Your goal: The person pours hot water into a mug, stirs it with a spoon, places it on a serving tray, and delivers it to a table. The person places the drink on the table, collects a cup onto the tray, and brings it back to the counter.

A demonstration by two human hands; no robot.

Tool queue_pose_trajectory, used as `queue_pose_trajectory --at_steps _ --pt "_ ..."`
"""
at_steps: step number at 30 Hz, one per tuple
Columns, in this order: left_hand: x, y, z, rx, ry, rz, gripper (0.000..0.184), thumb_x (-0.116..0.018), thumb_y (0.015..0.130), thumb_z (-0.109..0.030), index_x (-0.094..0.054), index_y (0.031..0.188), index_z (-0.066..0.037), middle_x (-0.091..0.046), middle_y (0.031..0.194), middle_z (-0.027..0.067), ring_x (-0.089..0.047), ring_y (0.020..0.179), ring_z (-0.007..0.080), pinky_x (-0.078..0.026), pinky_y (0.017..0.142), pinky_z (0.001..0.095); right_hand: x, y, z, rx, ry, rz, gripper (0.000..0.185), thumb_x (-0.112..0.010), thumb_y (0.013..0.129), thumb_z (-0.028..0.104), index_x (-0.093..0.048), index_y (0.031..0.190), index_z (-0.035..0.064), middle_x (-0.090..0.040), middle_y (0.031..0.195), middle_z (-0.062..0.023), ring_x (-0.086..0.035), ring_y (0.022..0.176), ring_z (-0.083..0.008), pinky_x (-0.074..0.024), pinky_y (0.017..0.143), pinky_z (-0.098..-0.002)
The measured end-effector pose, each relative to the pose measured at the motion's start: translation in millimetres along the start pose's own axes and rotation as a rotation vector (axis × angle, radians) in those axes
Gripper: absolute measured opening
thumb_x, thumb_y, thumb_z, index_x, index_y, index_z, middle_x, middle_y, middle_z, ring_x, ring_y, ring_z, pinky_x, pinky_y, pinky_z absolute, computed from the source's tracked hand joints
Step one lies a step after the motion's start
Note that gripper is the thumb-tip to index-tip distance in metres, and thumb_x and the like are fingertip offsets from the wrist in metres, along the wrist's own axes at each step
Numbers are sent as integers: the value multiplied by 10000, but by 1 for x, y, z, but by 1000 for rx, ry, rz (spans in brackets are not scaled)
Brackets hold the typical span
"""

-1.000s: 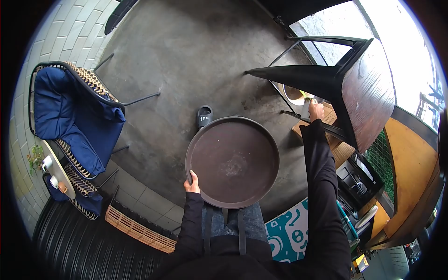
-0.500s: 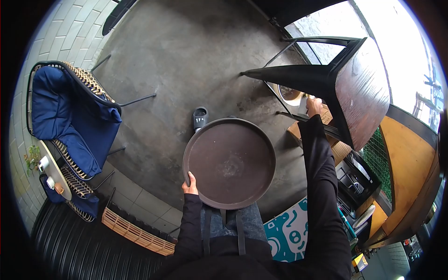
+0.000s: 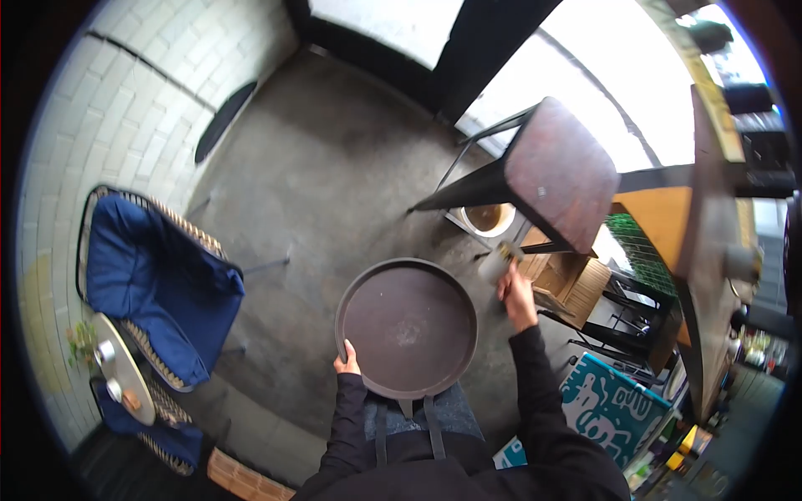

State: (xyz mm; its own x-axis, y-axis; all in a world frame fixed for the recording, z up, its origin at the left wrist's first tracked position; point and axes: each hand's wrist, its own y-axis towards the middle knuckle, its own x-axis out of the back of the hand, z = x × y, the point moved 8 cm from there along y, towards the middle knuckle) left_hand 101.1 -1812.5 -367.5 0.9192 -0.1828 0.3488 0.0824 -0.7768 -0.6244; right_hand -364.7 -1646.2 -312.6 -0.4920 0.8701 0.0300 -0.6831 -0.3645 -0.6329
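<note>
My left hand (image 3: 347, 359) grips the left rim of a round dark brown serving tray (image 3: 407, 326), thumb over the edge. The tray lies level in front of my waist, and its surface bears only a pale scuffed patch. To the right of the tray, my right hand (image 3: 519, 301) is closed around a small whitish cup-like container (image 3: 496, 264) with something yellow-green at its top; motion blur hides its exact kind. Beyond that hand stands a white bucket (image 3: 487, 220) with brownish contents, partly behind a stool.
The tall stool (image 3: 564, 171) has a brown seat and black legs. Beside it sits an open cardboard box (image 3: 576, 288). On the left are a blue-cushioned chair (image 3: 159, 284) and a small round table (image 3: 125, 367) with cups. A teal patterned board (image 3: 614, 409) stands at lower right.
My right hand has come out from beneath the stool, back toward me, with the whitish container. My left hand still holds the tray. The view has shifted, bringing in more of the right side.
</note>
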Motion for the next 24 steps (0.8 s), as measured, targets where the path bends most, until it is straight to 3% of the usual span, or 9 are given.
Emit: queue_pose_trajectory --at_steps 2,6,8,12,16,24 --pt "-2 7 -19 -79 22 50 550 -641 940 -418 -657 1037 123 -715 994 152 -647 921 193 -501 851 344 -1 -61 11 72 22 -72 413 -564 995 380 -454 670 149 -482 567 -5 -472 471 -118 -361 451 -275" --pt "-15 5 -80 -302 61 204 569 -639 935 -447 -663 1041 112 -719 972 142 -650 900 181 -510 832 332 -10 -180 20 182 45 -76 308 -629 970 225 -597 734 30 -543 623 -8 -502 551 -99 -377 524 -262" --pt "-21 -3 -100 -248 207 426 592 -637 930 -470 -663 1052 109 -722 975 144 -657 900 185 -512 832 327 -15 -238 22 228 24 -174 283 -675 940 185 -624 718 17 -569 626 -14 -508 544 -88 -372 510 -258" --pt "-19 -59 -158 -409 197 529 583 -627 931 -492 -685 976 86 -714 857 106 -634 811 147 -510 763 319 -21 -307 -2 284 89 -294 290 -701 921 171 -644 685 13 -575 598 -2 -509 528 -72 -367 506 -251" --pt "-22 -115 -167 -537 237 740 548 -625 937 -481 -690 908 62 -684 784 50 -604 755 122 -498 725 304 -46 -410 -15 334 107 -398 298 -720 910 206 -661 686 19 -560 560 33 -500 519 -45 -358 498 -250" --pt "-37 -255 -100 -480 346 1241 522 -655 920 -489 -677 859 30 -631 758 1 -548 716 88 -469 687 275 -21 -585 -81 480 122 -789 307 -751 881 214 -634 677 15 -560 557 29 -481 524 -29 -355 488 -247"
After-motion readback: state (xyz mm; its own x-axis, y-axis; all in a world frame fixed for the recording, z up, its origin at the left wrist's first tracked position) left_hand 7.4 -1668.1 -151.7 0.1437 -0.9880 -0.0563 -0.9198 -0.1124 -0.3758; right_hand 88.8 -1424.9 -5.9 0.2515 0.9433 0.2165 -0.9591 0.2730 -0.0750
